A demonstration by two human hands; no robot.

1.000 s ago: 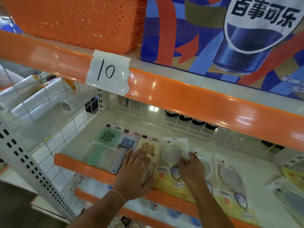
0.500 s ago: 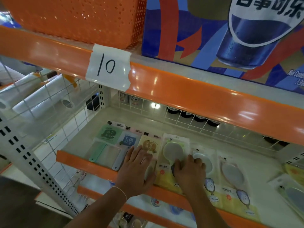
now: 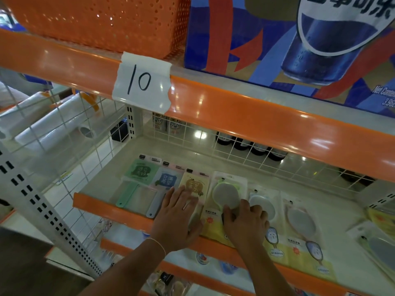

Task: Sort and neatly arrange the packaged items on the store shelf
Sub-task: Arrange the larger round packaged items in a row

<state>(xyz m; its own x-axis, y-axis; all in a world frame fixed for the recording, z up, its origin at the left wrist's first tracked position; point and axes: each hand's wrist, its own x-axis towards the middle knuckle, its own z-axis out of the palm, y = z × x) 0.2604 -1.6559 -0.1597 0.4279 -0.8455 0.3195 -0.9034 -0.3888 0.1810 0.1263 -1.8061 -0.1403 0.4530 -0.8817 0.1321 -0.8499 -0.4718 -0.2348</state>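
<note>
We look down at a store shelf (image 3: 213,159) where flat packets lie in a row near the front lip. Our left hand (image 3: 177,216) lies flat, fingers straight, pressing on the yellow packet (image 3: 195,184). Just right of it, our right hand (image 3: 245,223) rests with fingers curled on the mirror packet (image 3: 226,195); we cannot tell whether it pinches the packet or only pushes. Beyond its knuckles lie two more mirror packets (image 3: 303,221). Left of the pressing palm lie the green packet (image 3: 139,174) and blue packet (image 3: 165,180). These packets look light, thin and glossy, probably slippery; the mirrors may be fragile. Sliding them flat by their card edges seems safest.
</note>
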